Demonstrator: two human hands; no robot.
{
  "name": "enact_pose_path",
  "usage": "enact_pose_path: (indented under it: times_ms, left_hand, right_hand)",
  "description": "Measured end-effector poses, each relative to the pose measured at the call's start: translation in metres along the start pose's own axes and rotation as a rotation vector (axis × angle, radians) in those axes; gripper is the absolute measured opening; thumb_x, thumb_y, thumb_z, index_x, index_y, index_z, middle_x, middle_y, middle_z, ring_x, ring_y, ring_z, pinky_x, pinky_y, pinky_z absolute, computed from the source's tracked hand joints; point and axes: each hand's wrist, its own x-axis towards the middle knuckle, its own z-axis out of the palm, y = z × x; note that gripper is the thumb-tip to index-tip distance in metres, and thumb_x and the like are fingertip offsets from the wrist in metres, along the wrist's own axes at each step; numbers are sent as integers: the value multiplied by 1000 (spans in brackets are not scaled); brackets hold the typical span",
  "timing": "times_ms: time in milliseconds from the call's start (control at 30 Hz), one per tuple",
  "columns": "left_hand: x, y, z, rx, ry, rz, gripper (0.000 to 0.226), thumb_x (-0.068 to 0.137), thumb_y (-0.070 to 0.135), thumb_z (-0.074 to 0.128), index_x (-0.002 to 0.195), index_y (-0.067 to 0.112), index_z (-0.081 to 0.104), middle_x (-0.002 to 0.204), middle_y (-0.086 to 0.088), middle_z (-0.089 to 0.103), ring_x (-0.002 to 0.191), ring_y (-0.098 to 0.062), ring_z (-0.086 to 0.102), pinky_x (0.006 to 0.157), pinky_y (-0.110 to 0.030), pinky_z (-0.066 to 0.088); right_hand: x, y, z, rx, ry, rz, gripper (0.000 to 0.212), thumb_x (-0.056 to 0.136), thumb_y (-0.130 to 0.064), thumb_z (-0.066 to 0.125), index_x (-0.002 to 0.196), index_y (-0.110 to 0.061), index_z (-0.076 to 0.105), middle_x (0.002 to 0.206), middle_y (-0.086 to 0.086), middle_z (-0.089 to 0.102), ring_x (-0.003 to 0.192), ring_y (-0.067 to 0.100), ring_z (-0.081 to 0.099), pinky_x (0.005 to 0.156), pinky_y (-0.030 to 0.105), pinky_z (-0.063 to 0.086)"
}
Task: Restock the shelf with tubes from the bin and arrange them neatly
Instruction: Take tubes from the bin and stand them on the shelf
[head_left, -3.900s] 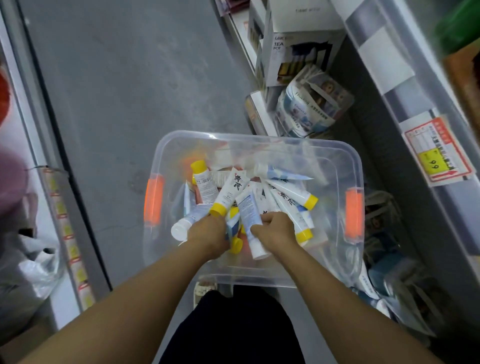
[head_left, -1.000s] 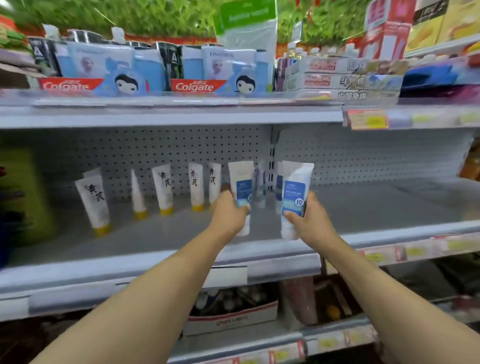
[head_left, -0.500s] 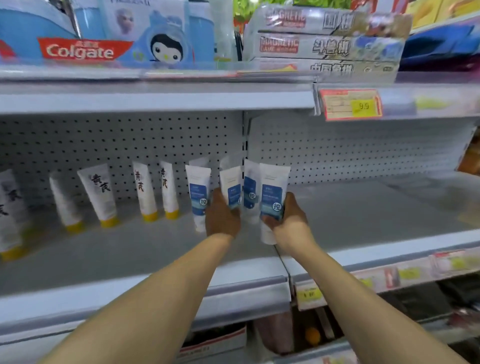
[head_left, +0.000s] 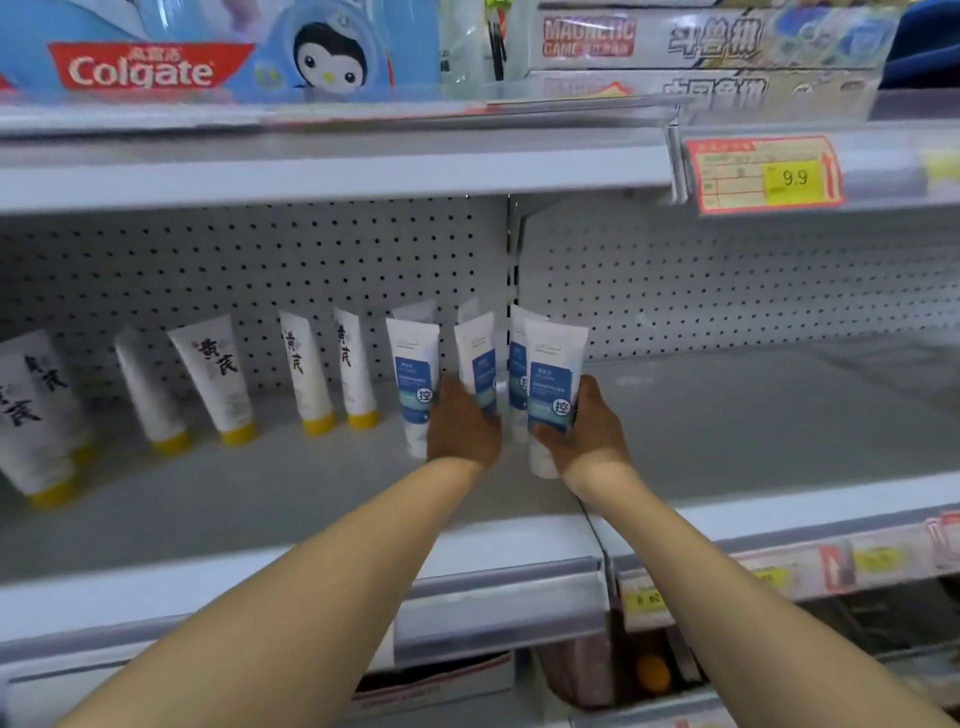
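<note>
The fingers of the right hand were wrapped around a blue-labelled tube, held upright, cap down, just above the shelf. The left hand gripped a second blue-labelled tube beside it, its fingers hidden behind the hand. Another blue tube stood just left, then the yellow-capped tubes along the pegboard back.
</note>
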Motion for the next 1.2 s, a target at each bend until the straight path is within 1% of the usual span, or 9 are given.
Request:
enact_pose_path:
  times_ms: [100,200,300,433,533,633,767,1067,1200]
  left_hand:
    - [-6,3,-12,114,-82,-70,48,92,22,53,134,6,35,139,-14,46,125,-30,48,97,-35,41]
    - [-8,6,-30,235,-124,-102,49,93,27,51,135,8,36,138,-14,46,123,-32,49,92,-35,43]
    - [-4,10,-49,337,-122,-59,39,92,31,51,124,9,47,125,-13,55,112,-32,54,78,-32,42]
    - [1,15,-74,387,-108,-35,29,90,29,52,113,11,52,117,-8,58,106,-28,56,82,-34,47]
    - [3,14,-88,448,-117,-16,19,86,26,52,94,9,55,100,-11,62,89,-29,59,65,-30,43]
    - [0,10,-97,487,-119,-11,30,89,30,52,110,9,57,112,-10,62,102,-30,58,75,-31,44]
    - [-8,1,-106,487,-130,-36,33,88,33,55,116,15,56,123,-8,58,112,-28,54,92,-36,47]
    - [-12,-16,-129,503,-119,-86,34,89,35,55,117,17,55,122,-7,57,109,-28,56,91,-36,48]
    - [-12,-24,-138,515,-114,-97,32,87,34,57,115,17,56,121,-7,58,109,-27,56,91,-35,48]
  right_hand:
    - [1,-2,2,2,24,-17,43,82,-3,65,120,-6,45,121,12,59,93,18,53,72,18,35]
    - [2,-3,5,-17,30,-36,42,83,-6,65,120,-7,45,122,12,58,105,25,57,77,23,38]
    - [1,-3,13,-33,10,-34,41,84,-9,65,120,-6,45,122,13,58,109,27,57,78,25,40]
    - [0,0,20,-57,17,-6,42,84,-12,66,120,-6,44,123,14,57,110,30,57,78,26,42]
    - [0,9,20,-212,-14,51,46,80,-18,71,117,-7,45,120,13,55,106,29,57,77,27,44]
    - [-2,15,22,-413,-66,138,53,76,-25,75,118,-9,45,120,12,55,110,29,55,89,36,49]
    - [2,12,26,-535,-50,137,55,79,-30,71,122,-10,43,124,11,54,115,29,52,93,36,45]
    - [11,8,35,-491,11,135,48,81,-22,67,120,-6,44,122,15,55,112,32,53,93,38,44]
    - [1,2,34,-566,23,200,61,78,-36,70,121,-6,40,123,16,50,115,33,50,92,39,44]
